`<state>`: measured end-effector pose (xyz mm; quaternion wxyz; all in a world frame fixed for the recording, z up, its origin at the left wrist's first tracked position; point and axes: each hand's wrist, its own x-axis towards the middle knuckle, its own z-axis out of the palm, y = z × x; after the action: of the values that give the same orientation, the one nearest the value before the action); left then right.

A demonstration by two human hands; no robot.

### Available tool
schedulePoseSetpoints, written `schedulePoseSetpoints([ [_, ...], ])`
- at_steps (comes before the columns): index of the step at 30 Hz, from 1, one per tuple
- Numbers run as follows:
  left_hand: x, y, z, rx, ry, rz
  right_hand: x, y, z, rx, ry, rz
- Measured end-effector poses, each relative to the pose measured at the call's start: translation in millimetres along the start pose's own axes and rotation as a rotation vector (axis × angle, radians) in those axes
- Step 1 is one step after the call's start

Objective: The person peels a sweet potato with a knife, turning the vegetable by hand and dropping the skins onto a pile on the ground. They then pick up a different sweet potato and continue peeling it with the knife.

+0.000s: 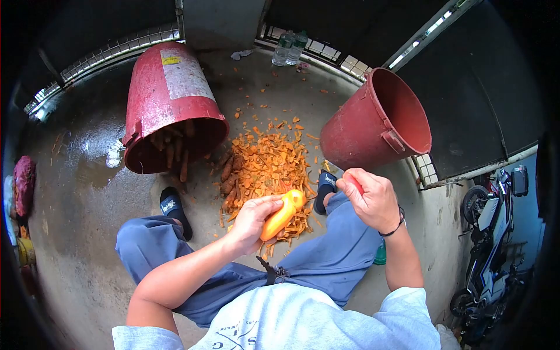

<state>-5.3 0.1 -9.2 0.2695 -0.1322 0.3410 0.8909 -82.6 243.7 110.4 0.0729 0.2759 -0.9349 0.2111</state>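
Shirt (312,321) and blue trousers (350,245) are nearest; beyond the lap, left hand (251,219) has its thumb and fingers clamped around the smooth orange carrot (279,223); right hand (376,201) has its fingers closed on the red handle (356,184) of a thin tool; whether its metal touches the carrot, I cannot tell. For good work, I think, the grip should be firm at the back part, the strokes light and shallow, and the fingertips kept out of the blade's way; turning the carrot little by little would make an even surface. The carrot lies slanting along the left fingers, its pale far end free of them and toward the right hand. Below are the peelings (271,160) on the floor (93,227), with rough carrots (228,175) beside; farther, one bucket (146,84) lies tipped, another (356,128) stands; bottles (283,49) are by the wall.
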Motion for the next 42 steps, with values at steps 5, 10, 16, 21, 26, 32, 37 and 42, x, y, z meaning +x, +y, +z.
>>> schedulePoseSetpoints([
  [5,-2.0,3.6,2.3,-0.089,0.026,-0.079,-12.6,-3.6,10.1,0.222,-0.099,0.183],
  [10,1.6,-10.8,3.7,0.031,0.023,-0.023,-15.1,-25.1,47.2,0.163,-0.08,0.045],
  [16,0.1,-13.5,6.5,0.076,0.101,-0.081,9.3,-6.0,45.8,0.125,0.255,0.144],
  [21,-1.0,-6.8,-0.1,-0.089,0.013,-0.199,-5.4,5.6,39.2,0.525,0.065,0.232],
  [26,1.1,-5.7,-3.4,-0.154,-0.05,-0.242,-27.0,6.9,41.9,0.26,-0.082,-0.164],
  [32,0.4,-6.6,-5.2,-0.196,-0.14,-0.292,-30.7,2.6,39.2,0.127,-0.134,-0.284],
  [37,-0.5,-7.6,-2.2,-0.16,-0.13,-0.255,-27.5,-2.6,33.5,0.057,-0.109,-0.294],
  [42,-2.0,-6.7,-0.8,-0.084,-0.113,-0.173,-24.1,4.3,25.8,0.052,-0.136,-0.229],
])
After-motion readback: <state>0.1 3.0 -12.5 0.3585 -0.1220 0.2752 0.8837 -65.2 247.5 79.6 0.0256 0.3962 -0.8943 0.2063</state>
